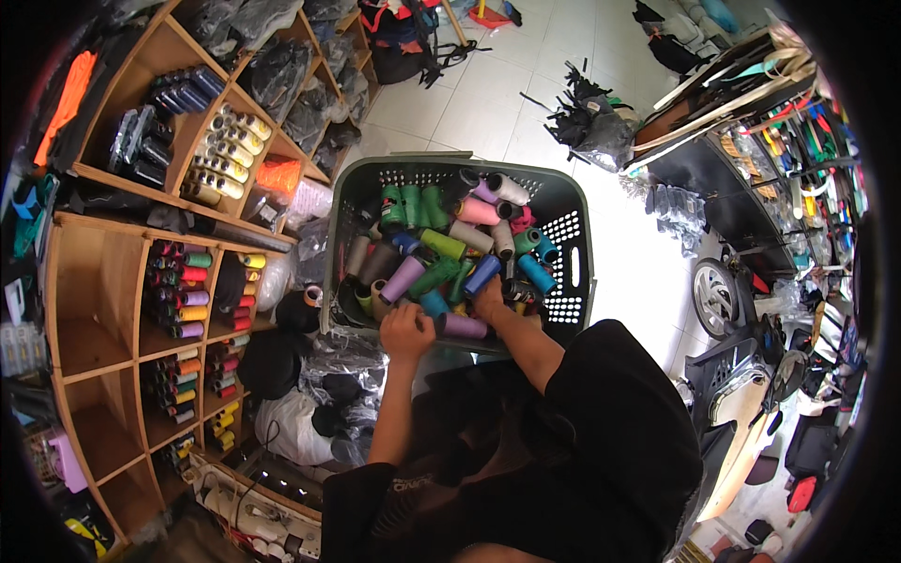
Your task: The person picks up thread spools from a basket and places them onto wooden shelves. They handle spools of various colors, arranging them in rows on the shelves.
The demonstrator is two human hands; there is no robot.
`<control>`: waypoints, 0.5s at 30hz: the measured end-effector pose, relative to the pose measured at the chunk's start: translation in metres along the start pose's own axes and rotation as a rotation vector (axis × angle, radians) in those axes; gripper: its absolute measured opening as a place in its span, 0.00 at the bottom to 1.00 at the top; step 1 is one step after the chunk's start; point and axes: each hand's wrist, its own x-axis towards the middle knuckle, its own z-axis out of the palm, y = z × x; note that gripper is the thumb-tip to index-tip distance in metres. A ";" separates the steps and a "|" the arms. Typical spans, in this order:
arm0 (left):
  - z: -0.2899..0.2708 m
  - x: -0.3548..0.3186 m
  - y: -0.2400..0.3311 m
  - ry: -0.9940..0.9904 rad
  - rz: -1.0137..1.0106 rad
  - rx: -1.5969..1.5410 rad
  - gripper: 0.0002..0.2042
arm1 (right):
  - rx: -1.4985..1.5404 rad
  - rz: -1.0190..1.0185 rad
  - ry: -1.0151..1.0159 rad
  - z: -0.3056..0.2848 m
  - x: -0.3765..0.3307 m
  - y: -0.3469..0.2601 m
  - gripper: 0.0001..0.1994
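A dark green plastic basket (pixel 587 246) in front of me is heaped with thread spools of many colours. My right hand (pixel 489 301) reaches over the near side into it, fingers closed around the lower end of a blue thread spool (pixel 482 273). A lavender spool (pixel 464 326) lies just beneath that wrist. At the near rim, my left hand (pixel 406 330) is curled, below another lavender spool (pixel 403 280); whether it holds anything is hidden. Green spools (pixel 433 206), a lime spool (pixel 442 245) and a pink spool (pixel 477 211) lie deeper in the pile.
Wooden shelves (pixel 139 347) with rows of spools stand at the left. Clear plastic bags (pixel 347 385) and a white sack (pixel 291 427) crowd the basket's near left. Dark straps (pixel 587 117) lie on the tiled floor (pixel 526 84) beyond. A wheel (pixel 715 298) is at right.
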 end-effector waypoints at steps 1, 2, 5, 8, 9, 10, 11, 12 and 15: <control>-0.001 -0.001 0.000 -0.001 -0.002 0.001 0.02 | -0.040 -0.019 -0.059 -0.015 -0.003 -0.002 0.24; -0.002 0.000 0.000 -0.009 0.002 -0.006 0.02 | -0.079 -0.035 -0.118 -0.029 -0.005 -0.003 0.24; -0.005 0.003 0.001 -0.035 -0.009 -0.017 0.02 | -0.123 -0.052 -0.129 -0.056 -0.031 -0.014 0.26; -0.010 0.002 0.002 -0.076 -0.038 -0.015 0.02 | -0.109 0.020 -0.035 -0.048 -0.021 -0.025 0.27; -0.010 0.001 0.002 -0.069 -0.046 -0.017 0.02 | -0.111 0.056 0.026 -0.040 -0.013 -0.030 0.27; -0.009 -0.004 0.001 -0.071 -0.060 -0.022 0.03 | -0.114 0.094 0.075 -0.025 -0.007 -0.033 0.26; -0.011 -0.005 0.005 -0.098 -0.080 -0.028 0.03 | -0.127 0.133 0.119 -0.009 -0.001 -0.029 0.26; -0.010 -0.006 0.003 -0.129 -0.092 -0.010 0.03 | -0.141 0.170 0.162 0.007 0.007 -0.026 0.26; -0.006 -0.012 0.002 -0.183 -0.102 0.039 0.03 | -0.184 0.280 0.213 0.077 0.014 -0.018 0.26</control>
